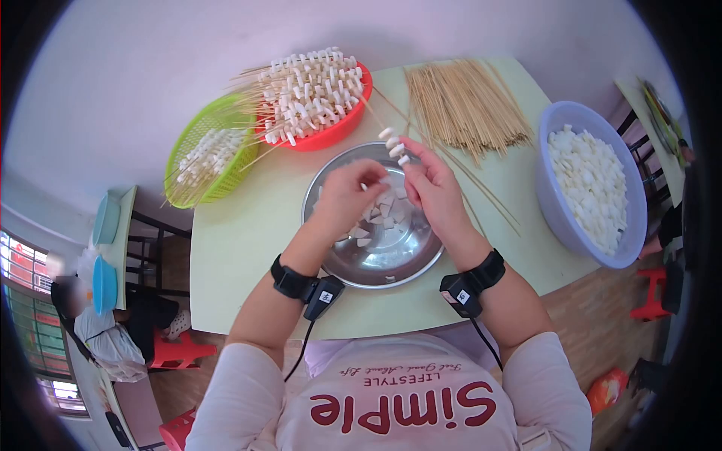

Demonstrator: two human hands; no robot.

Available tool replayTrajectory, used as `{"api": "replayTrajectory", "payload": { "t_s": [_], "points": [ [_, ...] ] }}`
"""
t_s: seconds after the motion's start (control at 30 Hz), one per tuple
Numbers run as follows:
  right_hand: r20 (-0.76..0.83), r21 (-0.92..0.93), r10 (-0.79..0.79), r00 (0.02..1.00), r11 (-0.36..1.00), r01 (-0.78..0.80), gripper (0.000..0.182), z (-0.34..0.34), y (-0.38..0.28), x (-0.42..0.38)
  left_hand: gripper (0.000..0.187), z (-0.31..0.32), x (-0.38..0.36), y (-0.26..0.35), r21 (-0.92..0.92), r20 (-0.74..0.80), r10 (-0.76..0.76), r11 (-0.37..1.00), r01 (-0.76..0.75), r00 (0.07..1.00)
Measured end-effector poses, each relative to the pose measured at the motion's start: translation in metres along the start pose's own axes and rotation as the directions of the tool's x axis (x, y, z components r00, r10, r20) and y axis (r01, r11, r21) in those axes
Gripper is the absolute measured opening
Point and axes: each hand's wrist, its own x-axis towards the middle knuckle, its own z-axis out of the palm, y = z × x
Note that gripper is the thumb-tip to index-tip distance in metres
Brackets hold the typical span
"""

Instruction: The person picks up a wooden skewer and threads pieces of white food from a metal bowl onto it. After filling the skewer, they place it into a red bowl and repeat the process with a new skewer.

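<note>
My right hand [438, 197] is closed on a thin bamboo skewer that carries several white pieces [395, 150]; its bare length slants up to the left. Beside it, my left hand [347, 197] is pinched, with a small white piece [386, 180] at its fingertips. Both hands are above a shiny metal bowl [383, 259], where loose white chunks [387, 212] lie. The fingers partly hide the pinched piece.
Behind the bowl, a red basin [331, 137] and a green basket [197, 124] hold loaded skewers. Bare skewers [466, 105] are piled at the back right. A lavender tub [553, 207] of white chunks stands right. Another person [109, 334] sits at far left.
</note>
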Motion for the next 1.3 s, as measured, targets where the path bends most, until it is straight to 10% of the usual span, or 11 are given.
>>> {"api": "replayTrajectory", "payload": {
  "t_s": [0.1,0.2,0.57,1.3],
  "points": [
    [0.130,-0.178,0.020,0.991,0.984,0.004,0.039,0.001,0.005,-0.003,0.014,-0.023,-0.013,-0.022,-0.430,-0.423,-0.132,0.900,-0.070,0.896],
    [0.293,-0.527,-0.003,0.956,0.834,0.164,0.040,0.007,-0.007,-0.013,0.013,-0.042,-0.024,-0.040,-0.398,-0.634,-0.238,0.916,-0.047,0.736],
    [0.418,-0.690,0.095,0.903,0.680,0.248,0.043,0.017,-0.017,-0.019,0.015,-0.055,-0.027,-0.051,-0.382,-0.757,-0.282,0.923,-0.050,0.589],
    [0.417,-0.694,0.086,0.905,0.673,0.256,0.044,0.016,-0.016,-0.019,0.013,-0.054,-0.026,-0.058,-0.355,-0.763,-0.204,0.925,-0.134,0.613]
  ]
}}
